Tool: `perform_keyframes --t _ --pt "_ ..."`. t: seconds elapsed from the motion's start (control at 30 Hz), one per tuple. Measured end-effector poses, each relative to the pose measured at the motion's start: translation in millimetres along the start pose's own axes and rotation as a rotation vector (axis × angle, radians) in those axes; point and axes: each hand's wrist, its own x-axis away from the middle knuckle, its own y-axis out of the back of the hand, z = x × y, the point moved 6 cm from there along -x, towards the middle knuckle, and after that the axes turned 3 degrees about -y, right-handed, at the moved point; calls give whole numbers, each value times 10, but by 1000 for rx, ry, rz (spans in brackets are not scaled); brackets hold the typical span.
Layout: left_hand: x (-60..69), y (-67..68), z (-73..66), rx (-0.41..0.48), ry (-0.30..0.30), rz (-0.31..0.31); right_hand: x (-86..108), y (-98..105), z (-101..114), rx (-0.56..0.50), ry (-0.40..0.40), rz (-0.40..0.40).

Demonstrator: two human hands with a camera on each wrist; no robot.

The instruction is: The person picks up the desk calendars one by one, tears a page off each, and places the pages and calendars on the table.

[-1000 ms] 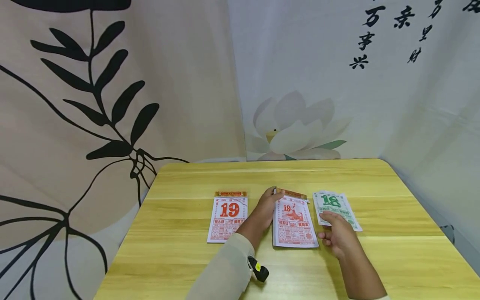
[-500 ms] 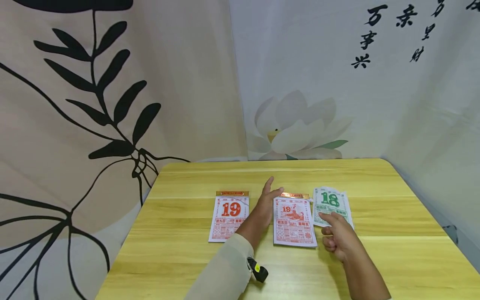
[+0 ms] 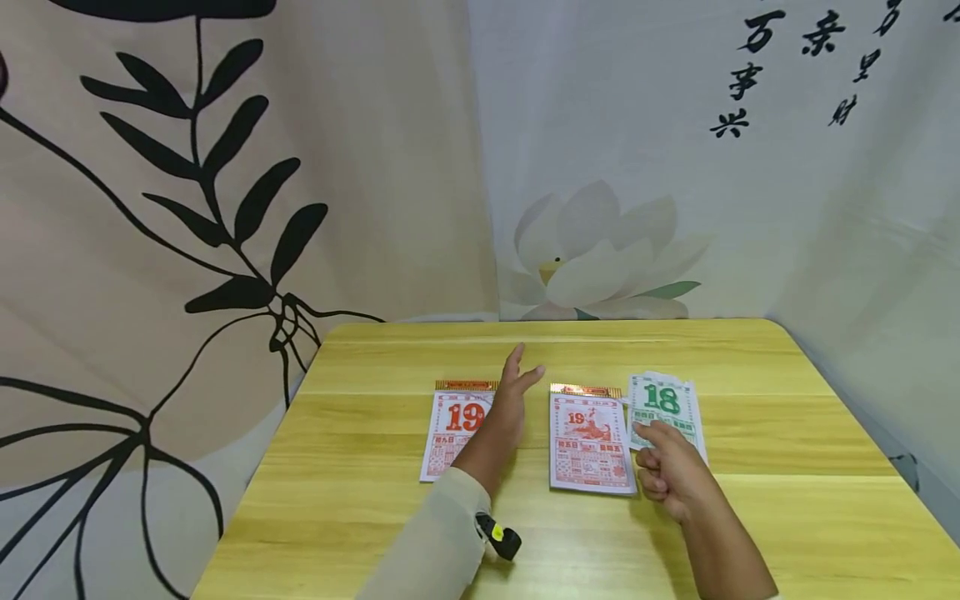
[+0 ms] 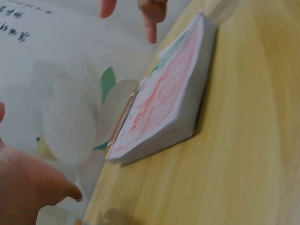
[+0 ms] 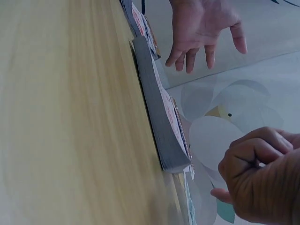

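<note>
- Because it is a thick block of thin leaves, the middle calendar pad (image 3: 592, 450), flat on the wooden table (image 3: 810, 433), should feel fairly dense yet not heavy: stiff as a whole, soft at each leaf, easily creased or torn.
- A sure hold would probably be across the red-and-gold band (image 3: 585, 391) at its far end, or on both long sides of the block.
- The pad's top leaf shows a red "19" beside a red drawing; the finer print cannot be read with certainty.
- Just right of the pad lie loose green sheets (image 3: 663, 400), ragged along the far edge, headed "18"; they look light, limp and ready to slide.
- Above those sheets, the right hand (image 3: 671, 471) points its index finger, the others bent inward, clasping nothing; contact with the paper cannot be told.
- Left of the pad, the left hand (image 3: 510, 400) is raised and empty, thumb and fingers spread.
- Farther left of the pad lies another calendar (image 3: 450, 437), marked with a large red "19".
- Beyond the pad hangs a printed curtain (image 3: 420, 167), lettered "万事兴" and "亲" toward the right.
</note>
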Motion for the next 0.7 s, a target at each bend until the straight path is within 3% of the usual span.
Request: perform_keyframes --t 0.3,0.53,0.7 --pt "96 549 -100 -107 17 -138 -20 -198 37 49 13 21" --pt "153 789 -127 -251 -25 -187 -74 -453 65 143 62 38" --pt "219 951 -182 -377 -66 -309 -119 -682 71 211 90 115"
